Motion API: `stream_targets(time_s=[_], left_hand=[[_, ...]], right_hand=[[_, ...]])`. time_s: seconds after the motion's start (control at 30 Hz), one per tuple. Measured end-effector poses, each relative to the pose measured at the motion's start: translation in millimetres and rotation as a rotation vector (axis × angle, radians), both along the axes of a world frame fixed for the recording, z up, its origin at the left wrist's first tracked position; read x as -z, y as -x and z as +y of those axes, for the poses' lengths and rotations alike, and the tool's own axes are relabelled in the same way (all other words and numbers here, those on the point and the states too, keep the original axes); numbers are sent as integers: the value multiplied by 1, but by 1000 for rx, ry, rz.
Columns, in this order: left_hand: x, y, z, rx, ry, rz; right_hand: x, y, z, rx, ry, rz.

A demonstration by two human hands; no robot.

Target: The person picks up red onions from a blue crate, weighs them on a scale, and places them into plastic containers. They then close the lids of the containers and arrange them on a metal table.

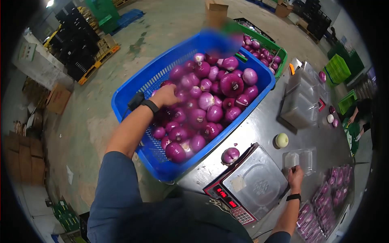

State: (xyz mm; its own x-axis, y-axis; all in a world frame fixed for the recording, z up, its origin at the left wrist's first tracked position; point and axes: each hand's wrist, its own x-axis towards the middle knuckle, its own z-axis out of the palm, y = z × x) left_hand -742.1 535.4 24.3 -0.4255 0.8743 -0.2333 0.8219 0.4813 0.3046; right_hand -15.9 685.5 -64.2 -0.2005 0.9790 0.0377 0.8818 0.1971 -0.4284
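My left hand (164, 96) reaches into a blue plastic crate (133, 87) heaped with red onions (204, 101); its fingers lie among the onions at the crate's left side, and I cannot tell whether they hold one. My right hand (296, 175) rests at the right edge of a digital scale (253, 182) and pinches the edge of a clear plastic clamshell container (302, 158). One loose red onion (230, 155) lies on the steel table (267, 117) between the crate and the scale.
A peeled pale onion (282, 140) sits on the table. Stacked clear containers (302, 97) stand at the back right. Packed onion trays (324, 202) lie at the right. A green crate (279, 50) of onions stands behind the blue one. Another person (358, 115) is at the far right.
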Motion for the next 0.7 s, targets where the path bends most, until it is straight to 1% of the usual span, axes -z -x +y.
stream_targets(time_s=[0.03, 0.07, 0.13, 0.17, 0.23, 0.27, 0.3, 0.33, 0.4, 0.43, 0.47, 0.5, 0.57, 0.6, 0.63, 0.67, 0.7], left_hand=[[18, 1, 6, -22, -41, 23], [34, 5, 11, -38, -32, 35], [47, -1, 18, -69, -8, 55], [52, -2, 18, -40, -56, 133], [56, -3, 21, -40, -80, 162], [58, -3, 19, -42, -92, 178], [57, -2, 17, -35, -124, 180], [53, 0, 17, -5, -115, 129], [39, 1, 12, 55, -100, 28], [33, 4, 12, 55, -118, -185], [27, 9, 14, 56, -136, -396], [20, 9, 14, 57, -148, -608], [-9, -4, 9, 26, -174, -901], [-28, -15, 4, 11, -183, -1047], [-52, -32, -4, 29, -220, -1139], [-63, -46, -10, 59, -256, -1248], [-72, -59, -15, 91, -286, -1358]], right_hand=[[-2, -1, -1, 45, 39, 34], [-3, -1, -2, 67, 15, 7], [-9, 3, -7, 111, -27, -53], [-10, 4, -9, 137, -79, -30], [-16, 12, -14, 180, -186, 17], [-19, 15, -17, 136, -261, 37], [-36, 29, -26, 92, -337, 58], [-54, 43, -40, 52, -415, 80], [-87, 69, -84, -18, -207, 65], [-104, 81, -108, -52, -104, 60], [-117, 92, -130, -94, 21, -22], [-121, 98, -149, -111, 143, -44], [-132, 113, -182, -140, 306, -105], [-141, 123, -193, -204, 242, -64], [-152, 134, -200, -267, 176, -23], [-160, 145, -206, -329, 108, 17], [-162, 155, -209, -299, 79, 107]])
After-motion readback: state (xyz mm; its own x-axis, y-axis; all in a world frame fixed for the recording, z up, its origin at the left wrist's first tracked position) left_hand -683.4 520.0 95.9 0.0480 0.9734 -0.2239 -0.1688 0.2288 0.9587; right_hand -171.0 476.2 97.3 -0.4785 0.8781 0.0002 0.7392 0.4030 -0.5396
